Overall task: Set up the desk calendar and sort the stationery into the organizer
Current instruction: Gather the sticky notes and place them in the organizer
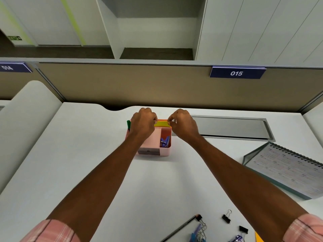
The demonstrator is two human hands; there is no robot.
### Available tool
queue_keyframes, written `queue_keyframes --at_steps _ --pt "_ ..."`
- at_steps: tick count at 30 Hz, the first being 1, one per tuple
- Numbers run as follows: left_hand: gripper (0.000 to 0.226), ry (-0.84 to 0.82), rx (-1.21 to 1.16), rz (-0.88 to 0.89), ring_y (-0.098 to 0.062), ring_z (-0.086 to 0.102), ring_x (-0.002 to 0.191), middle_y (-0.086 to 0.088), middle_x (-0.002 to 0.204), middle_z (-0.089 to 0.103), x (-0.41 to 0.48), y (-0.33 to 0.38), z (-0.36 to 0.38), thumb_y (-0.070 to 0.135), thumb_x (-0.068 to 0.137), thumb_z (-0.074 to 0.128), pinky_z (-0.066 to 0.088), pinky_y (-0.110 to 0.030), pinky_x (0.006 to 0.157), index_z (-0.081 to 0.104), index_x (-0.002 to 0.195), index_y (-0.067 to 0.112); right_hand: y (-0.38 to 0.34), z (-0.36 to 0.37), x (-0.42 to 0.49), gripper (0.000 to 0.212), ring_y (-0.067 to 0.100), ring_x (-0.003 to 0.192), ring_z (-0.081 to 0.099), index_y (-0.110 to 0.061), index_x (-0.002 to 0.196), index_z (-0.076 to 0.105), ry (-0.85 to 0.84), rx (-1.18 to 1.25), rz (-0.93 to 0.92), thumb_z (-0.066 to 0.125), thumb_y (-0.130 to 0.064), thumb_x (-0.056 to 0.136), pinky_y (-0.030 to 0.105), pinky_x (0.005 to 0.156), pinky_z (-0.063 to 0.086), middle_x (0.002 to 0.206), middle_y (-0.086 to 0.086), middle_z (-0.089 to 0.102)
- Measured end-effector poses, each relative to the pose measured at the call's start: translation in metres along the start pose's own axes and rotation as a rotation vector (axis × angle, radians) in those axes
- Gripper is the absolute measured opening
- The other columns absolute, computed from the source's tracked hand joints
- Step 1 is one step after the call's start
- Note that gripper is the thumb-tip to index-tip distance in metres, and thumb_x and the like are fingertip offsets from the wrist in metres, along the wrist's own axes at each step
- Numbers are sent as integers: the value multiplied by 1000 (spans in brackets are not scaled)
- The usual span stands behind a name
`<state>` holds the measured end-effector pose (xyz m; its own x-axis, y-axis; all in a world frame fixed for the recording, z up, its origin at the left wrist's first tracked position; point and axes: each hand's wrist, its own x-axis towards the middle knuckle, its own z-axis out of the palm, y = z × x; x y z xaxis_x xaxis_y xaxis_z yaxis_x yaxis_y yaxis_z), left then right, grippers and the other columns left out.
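Noting hands first: what have they got?
— Left hand point(143, 122) and right hand point(183, 124) each pinch one end of a bowed yellow pad point(161, 124), fingers curled.
— Where?
— At the back compartment of the pink organizer point(164, 151), mid-desk point(87, 154). A blue item point(165, 141) stands in its right compartment, something green point(128, 124) at its left.
— Calendar?
— Calendar point(286, 170) lies on the desk, well to the right. Clips point(226, 218) and a pencil point(181, 227) lie loose at the near edge.

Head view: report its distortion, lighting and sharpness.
Head view: the wide-angle lens bows the top of the partition; lighting is soft and even, no glare on the desk; the 015 sign reads clearly, but the calendar print is blurred.
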<state>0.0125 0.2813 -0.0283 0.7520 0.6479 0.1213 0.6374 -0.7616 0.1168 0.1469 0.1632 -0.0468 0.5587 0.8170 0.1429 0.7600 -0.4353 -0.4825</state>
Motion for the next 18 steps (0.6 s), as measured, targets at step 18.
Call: queue_keyframes --at_steps 18 --pt "35 -69 27 -9 -26 59 114 -7 128 65 -9 2 14 36 101 59 51 -40 95 67 132 23 3 12 -11 39 30 118 58 -16 122 71 -96 -56 3 69 -42 93 44 89 54 128 13 65"
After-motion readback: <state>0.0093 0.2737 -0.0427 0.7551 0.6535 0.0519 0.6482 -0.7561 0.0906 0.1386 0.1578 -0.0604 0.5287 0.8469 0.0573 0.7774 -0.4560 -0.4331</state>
